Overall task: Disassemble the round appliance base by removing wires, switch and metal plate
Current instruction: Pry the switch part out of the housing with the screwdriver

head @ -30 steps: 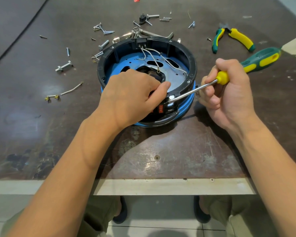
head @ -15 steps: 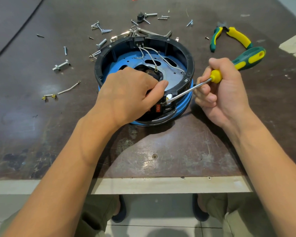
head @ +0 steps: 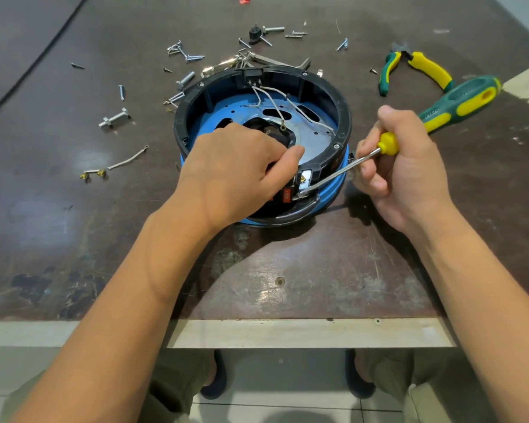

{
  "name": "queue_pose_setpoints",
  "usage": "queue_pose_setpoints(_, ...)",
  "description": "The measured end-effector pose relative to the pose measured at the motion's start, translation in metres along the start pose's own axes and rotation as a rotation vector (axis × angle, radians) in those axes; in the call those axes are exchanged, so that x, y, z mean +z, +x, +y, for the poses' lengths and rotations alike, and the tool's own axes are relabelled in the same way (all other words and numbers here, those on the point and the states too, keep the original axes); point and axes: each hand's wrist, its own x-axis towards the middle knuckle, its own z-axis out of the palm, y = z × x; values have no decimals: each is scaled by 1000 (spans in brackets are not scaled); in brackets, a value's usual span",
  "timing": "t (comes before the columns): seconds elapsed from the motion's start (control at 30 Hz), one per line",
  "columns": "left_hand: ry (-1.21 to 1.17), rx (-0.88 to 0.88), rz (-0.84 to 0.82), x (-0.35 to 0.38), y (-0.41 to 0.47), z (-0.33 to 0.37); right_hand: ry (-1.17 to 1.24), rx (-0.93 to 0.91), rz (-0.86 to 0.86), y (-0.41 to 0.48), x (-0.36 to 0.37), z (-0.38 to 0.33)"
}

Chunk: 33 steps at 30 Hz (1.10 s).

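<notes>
Small repair workshop or hobby bench, indoors. Worn, scratched dark brown counter with a pale front edge. Loose silver screws and bolts lie scattered on it. Green-and-yellow pliers and a green-and-yellow-handled screwdriver are out. An opened round black-and-blue appliance base shows bare wires. Pale tiled floor below. Home or shop: cannot tell.

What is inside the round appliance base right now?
A metal plate with oval holes, and grey wires running from a black connector on the far wall. The left hand covers the near part, hiding whatever lies beneath it.
</notes>
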Motion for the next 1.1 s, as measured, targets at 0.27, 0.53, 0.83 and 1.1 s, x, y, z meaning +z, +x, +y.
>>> queue_pose_setpoints(0.27, 13, 1, -17, 0, 0, 0, 12, -8, 20, -1, 3, 3)
queue_pose_setpoints(0.53, 4, -28, 27, 2, 0, 0, 209, -283, 80, -11, -3, -14)
queue_pose_setpoints(0.83, 117, -103, 145, 10, 5, 8, -438, -550, -6, -29, 15, 9)
queue_pose_setpoints(1.1, 145, -127, 186, 11, 11, 9, -804, -808, -77, -25, 22, 23)
